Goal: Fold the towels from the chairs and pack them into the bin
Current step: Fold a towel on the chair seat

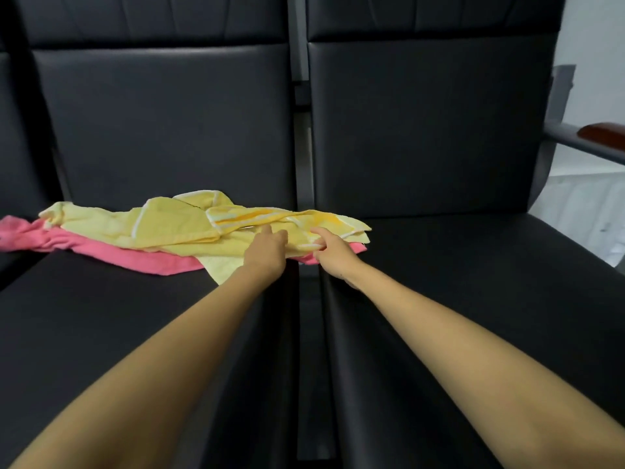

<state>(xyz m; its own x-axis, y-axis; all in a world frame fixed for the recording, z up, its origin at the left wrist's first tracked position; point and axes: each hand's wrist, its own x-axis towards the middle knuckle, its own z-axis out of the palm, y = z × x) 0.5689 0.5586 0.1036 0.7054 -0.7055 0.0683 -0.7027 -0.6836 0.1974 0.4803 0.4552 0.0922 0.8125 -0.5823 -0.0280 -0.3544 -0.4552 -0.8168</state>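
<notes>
A heap of pale yellow towels lies across the left black chair seat, its right end reaching over the gap onto the right seat. A pink towel lies crumpled under them, sticking out at the left and bottom. My left hand reaches into the yellow heap with its fingers curled into the cloth. My right hand pinches the near right edge of a yellow towel. No bin is in view.
Two black padded chairs stand side by side with tall backrests. A dark gap with a metal post runs between them. A wooden armrest sits at the far right, with pale floor beyond it.
</notes>
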